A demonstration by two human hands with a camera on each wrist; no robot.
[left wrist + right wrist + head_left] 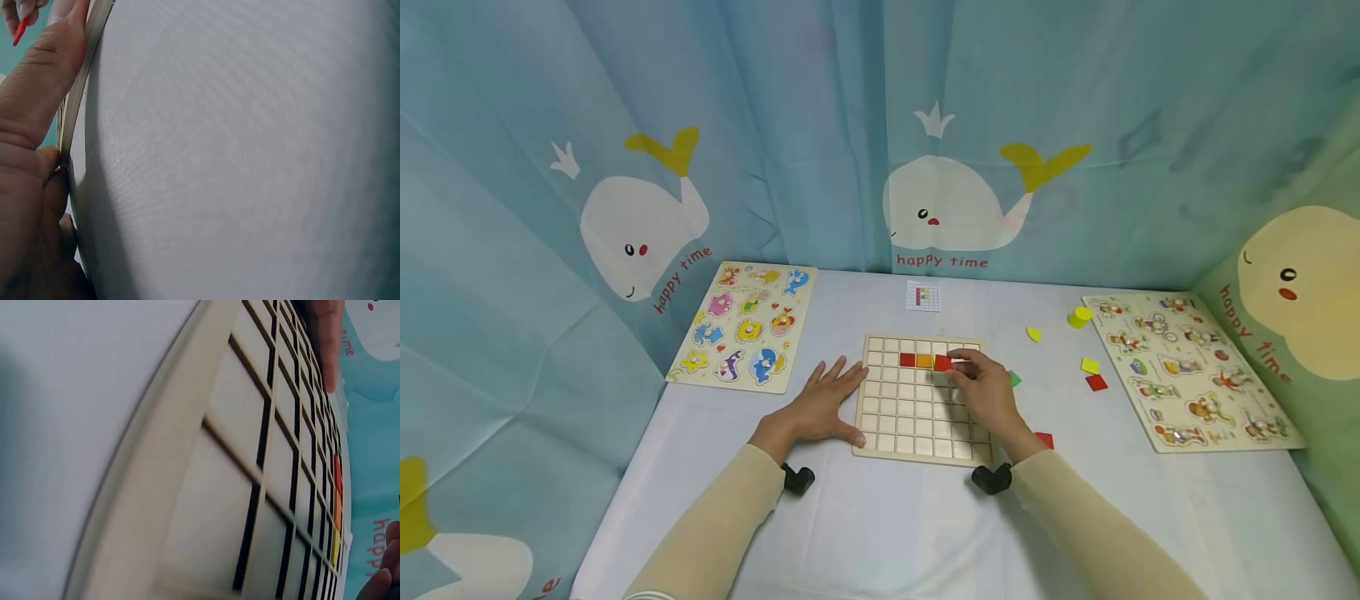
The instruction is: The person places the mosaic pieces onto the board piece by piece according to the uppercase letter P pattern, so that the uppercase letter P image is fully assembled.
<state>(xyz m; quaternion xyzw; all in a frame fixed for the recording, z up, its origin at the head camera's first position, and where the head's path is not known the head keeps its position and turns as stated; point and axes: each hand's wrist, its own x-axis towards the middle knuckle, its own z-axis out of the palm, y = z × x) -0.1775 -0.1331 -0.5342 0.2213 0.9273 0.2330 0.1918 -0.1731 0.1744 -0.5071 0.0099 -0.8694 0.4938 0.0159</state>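
Note:
A wooden grid board [917, 417] lies on the table. One of its upper rows holds a red tile [907, 360], an orange tile [925, 361] and a yellow tile [336, 547], side by side. Over the end of this row my right hand [988, 396] pinches another red square tile [942, 363]; in the left wrist view that red tile [20, 31] hangs tilted from the fingertips. My left hand [820, 404] lies with spread fingers along the board's left edge, thumb touching its lower left corner. In the head view the held tile mostly covers the yellow one.
Right of the board lie a green piece [1015, 378], red tiles [1097, 382], yellow pieces [1090, 365] and a yellow cylinder [1080, 317]. Peg puzzles stand left [741, 329] and right [1187, 367]. A small pattern card [922, 296] lies behind the board.

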